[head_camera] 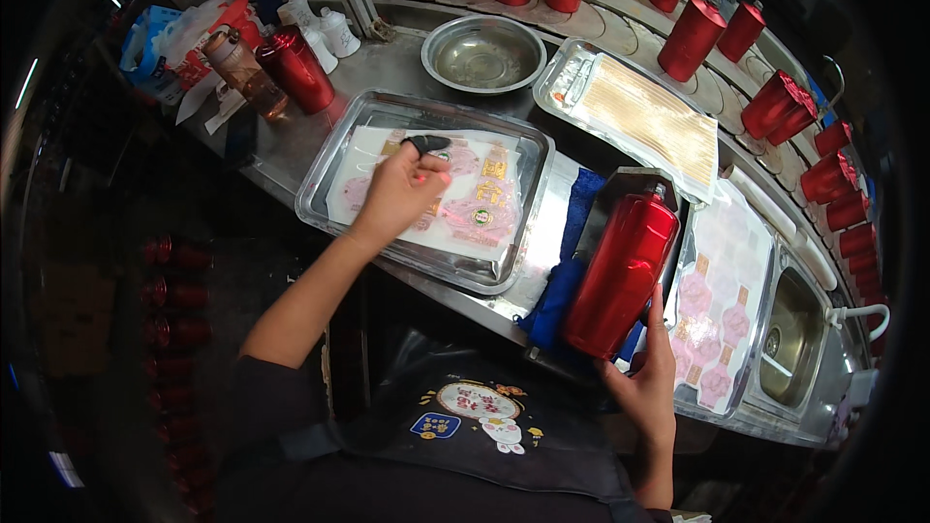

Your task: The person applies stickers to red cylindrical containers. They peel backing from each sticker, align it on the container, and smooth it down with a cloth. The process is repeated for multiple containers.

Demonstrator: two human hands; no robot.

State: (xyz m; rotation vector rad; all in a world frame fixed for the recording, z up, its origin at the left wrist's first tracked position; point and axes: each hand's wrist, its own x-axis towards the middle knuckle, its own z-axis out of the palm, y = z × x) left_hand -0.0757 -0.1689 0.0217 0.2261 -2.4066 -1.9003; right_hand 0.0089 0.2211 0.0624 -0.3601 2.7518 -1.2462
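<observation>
A sheet of pink and gold decals [465, 225] lies in a metal tray [429, 270] in front of me. Over the sheet is my left hand [407, 189], with a black cover on one finger and the fingers curled; whether it pinches a decal cannot be seen. A shiny red bottle [626, 269] leans with its neck up and away, near a dark holder [672, 189] and over a blue cloth [556, 294]. My right hand [643, 378] is at the bottle's base, thumb beneath and fingers along its right side.
A metal basin [483, 54] stands behind the tray. A second tray [556, 91] holds gold-striped sheets. More decal sheets [716, 305] lie at right beside a sink [792, 334]. Red bottles [690, 40] line a conveyor behind. At left stand another red bottle [298, 71] and a drink bottle [243, 73].
</observation>
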